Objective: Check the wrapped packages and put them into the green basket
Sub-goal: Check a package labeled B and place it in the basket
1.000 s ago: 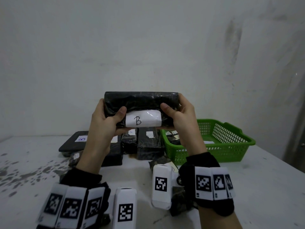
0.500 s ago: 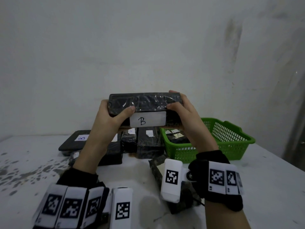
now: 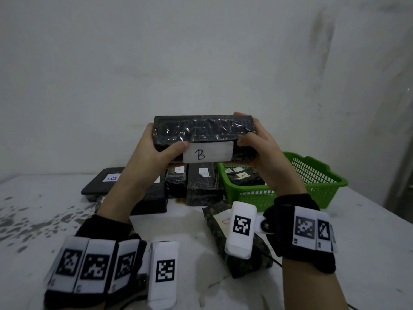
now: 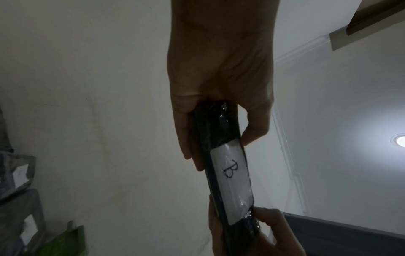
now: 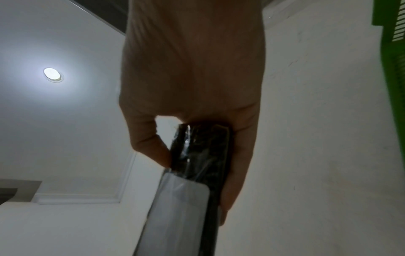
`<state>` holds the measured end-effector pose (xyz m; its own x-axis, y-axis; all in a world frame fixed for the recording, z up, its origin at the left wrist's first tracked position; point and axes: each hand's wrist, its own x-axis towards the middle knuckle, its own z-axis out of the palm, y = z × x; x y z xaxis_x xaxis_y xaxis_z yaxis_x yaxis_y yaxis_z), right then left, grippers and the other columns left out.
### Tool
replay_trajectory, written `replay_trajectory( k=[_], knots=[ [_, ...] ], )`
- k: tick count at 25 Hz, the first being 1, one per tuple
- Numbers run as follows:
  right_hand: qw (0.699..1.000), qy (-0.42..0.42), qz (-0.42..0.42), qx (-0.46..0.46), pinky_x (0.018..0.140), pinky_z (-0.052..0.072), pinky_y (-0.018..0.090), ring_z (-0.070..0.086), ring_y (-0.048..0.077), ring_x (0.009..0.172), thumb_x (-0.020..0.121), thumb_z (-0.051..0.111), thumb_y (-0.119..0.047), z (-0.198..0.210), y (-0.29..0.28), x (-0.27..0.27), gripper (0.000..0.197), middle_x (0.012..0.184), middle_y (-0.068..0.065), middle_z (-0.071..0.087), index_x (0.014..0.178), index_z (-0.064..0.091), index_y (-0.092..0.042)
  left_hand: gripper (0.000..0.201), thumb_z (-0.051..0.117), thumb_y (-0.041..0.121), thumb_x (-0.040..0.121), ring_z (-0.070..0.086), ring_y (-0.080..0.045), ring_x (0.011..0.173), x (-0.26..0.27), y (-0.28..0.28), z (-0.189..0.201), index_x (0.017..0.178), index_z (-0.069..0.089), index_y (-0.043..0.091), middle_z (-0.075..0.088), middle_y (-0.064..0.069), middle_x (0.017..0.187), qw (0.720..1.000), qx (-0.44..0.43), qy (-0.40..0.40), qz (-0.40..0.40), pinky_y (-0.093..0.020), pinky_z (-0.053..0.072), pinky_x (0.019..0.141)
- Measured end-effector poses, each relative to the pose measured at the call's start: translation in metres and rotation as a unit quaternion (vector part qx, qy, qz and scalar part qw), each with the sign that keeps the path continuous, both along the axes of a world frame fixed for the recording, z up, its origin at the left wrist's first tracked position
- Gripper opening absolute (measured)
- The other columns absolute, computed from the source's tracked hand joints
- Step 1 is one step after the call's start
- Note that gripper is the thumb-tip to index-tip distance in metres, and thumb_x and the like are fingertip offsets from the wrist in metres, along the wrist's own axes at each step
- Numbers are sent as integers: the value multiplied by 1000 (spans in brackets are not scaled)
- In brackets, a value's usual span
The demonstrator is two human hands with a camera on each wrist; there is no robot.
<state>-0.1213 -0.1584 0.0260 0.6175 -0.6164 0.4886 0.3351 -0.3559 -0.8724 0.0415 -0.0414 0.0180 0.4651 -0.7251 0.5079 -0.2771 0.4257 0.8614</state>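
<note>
Overhead, a black wrapped package (image 3: pixel 202 130) with a white label marked "B" (image 3: pixel 207 154) is gripped at its ends by the left hand (image 3: pixel 154 156) and the right hand (image 3: pixel 260 151), above other packages on the counter (image 3: pixel 190 227), just left of the green basket (image 3: pixel 312 186).

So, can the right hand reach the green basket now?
Probably yes: the right hand is just above the green basket, nothing between, but it grips the B package together with the left hand.
</note>
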Motion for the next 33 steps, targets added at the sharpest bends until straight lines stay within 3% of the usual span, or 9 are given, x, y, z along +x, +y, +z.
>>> replay_trajectory(
  k=[3, 7, 12, 17, 23, 26, 29, 31, 33],
  knots=[
    [1000, -10, 10, 8, 64, 56, 31, 65, 8, 77, 88, 47, -1, 0, 3, 1, 30, 96, -1, 62, 111, 52, -19, 28, 59, 9, 85, 66, -22, 90, 2, -2, -2, 109, 46, 15, 62, -3, 100, 1000, -2, 20, 9, -43, 58, 77],
    [999, -20, -28, 2, 57, 55, 31, 64, 17, 80, 87, 47, 6, 0, 4, 6, 31, 96, 4, 63, 109, 53, -16, 30, 61, 3, 82, 65, -22, 90, 0, -5, -3, 108, 49, 15, 59, -3, 102, 999, -25, 41, 24, -37, 60, 67],
    [998, -27, -57, 12, 61, 58, 38, 62, 22, 83, 84, 49, 9, 2, 4, 5, 35, 95, 4, 61, 103, 54, -20, 33, 62, 1, 82, 65, -19, 87, 0, -6, -4, 109, 50, 15, 61, -2, 103, 998, -27, 47, 21, -34, 60, 62],
    [998, -10, -66, 3, 52, 55, 28, 63, 23, 78, 84, 50, 12, 5, 7, -1, 37, 100, 12, 61, 110, 54, -14, 32, 58, -3, 84, 64, -21, 86, -2, -14, -9, 110, 51, 14, 62, -4, 104, 996, -12, 79, 36, -28, 58, 53],
    [986, -31, -161, 23, 57, 59, 36, 64, 18, 75, 84, 52, 13, 10, 3, -22, 34, 87, -1, 63, 94, 55, -19, 28, 60, -3, 83, 65, -23, 84, -23, -28, 21, 100, 54, 19, 63, -3, 102, 999, 25, 15, 34, -33, 58, 53],
    [973, -46, -222, 37, 65, 59, 42, 64, 22, 82, 83, 54, 10, 14, -8, -31, 32, 90, 1, 64, 98, 56, -18, 26, 58, -2, 85, 67, -23, 76, -34, -41, 44, 101, 54, 19, 63, -4, 99, 998, 49, -25, 15, -35, 59, 55],
    [958, 94, -273, 0, 72, 57, 40, 65, 28, 84, 84, 60, -4, 28, -24, -46, 21, 94, 7, 65, 103, 59, -14, 14, 53, 6, 91, 68, -20, 56, -36, -60, 54, 101, 52, 15, 65, -7, 87, 986, 149, -54, -49, -29, 59, 54],
    [955, 167, -245, -14, 65, 55, 33, 65, 25, 71, 84, 65, -14, 46, -31, -63, 12, 82, 10, 66, 93, 64, -6, 7, 49, 16, 94, 69, -18, 54, -34, -74, 56, 99, 52, 12, 63, -8, 85, 966, 228, -46, -111, -27, 59, 56],
    [964, 180, -196, 5, 62, 56, 29, 69, 24, 66, 85, 64, -27, 63, -42, -80, 25, 77, 10, 70, 89, 66, -3, 20, 45, 26, 96, 70, -15, 58, -29, -93, 56, 104, 52, 10, 60, -8, 91, 952, 269, -32, -144, -23, 58, 58]
  ],
)
